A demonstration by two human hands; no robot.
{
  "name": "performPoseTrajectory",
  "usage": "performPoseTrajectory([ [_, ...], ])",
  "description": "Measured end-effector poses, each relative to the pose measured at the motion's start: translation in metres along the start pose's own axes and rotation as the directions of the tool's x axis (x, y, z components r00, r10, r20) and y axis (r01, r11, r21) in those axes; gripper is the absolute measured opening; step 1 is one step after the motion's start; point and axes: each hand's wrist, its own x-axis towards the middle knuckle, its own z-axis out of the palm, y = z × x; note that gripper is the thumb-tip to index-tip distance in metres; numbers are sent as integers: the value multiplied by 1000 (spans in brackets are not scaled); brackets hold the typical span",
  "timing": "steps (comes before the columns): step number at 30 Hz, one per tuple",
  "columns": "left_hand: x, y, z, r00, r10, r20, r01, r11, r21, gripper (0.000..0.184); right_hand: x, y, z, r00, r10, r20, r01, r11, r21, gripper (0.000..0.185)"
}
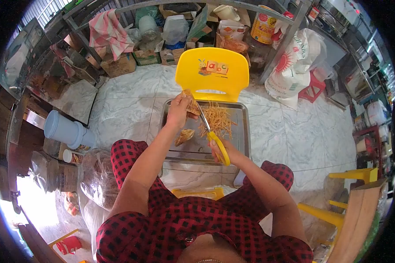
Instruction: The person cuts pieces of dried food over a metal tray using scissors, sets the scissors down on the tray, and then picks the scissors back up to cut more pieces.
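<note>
My left hand (177,112) grips a folded, tan-brown dried piece (191,104) over the far left part of a metal tray (246,140). My right hand (231,151) is wrapped round the yellow handles of a pair of scissors (212,135). The blades point up and left, their tips at the edge of the brown piece. Under and right of the blades lies a heap of thin, pale brown strips (219,119). A second brown piece (184,136) rests on the tray, below my left hand. What exactly the brown pieces are I cannot tell.
The tray sits before a yellow chair back (213,72). Blue-white buckets (68,129) and a plastic bag (102,179) stand left. A white sack (289,70) leans at the upper right. Yellow stool legs (324,215) are at the lower right. Boxes (118,64) line the far side.
</note>
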Motion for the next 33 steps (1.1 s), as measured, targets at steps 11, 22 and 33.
performPoseTrajectory([
  [11,-2,-6,1,1000,10,-20,-9,999,33,21,-2,-3,-1,1000,-8,1,8,1000,24,52],
  [22,-3,-10,3,999,0,-49,0,1000,2,20,-5,-5,1,992,41,-116,-33,997,68,52],
  [33,-1,-13,-2,1000,14,6,-14,998,63,26,-5,-1,5,975,-24,-220,8,997,-70,49],
])
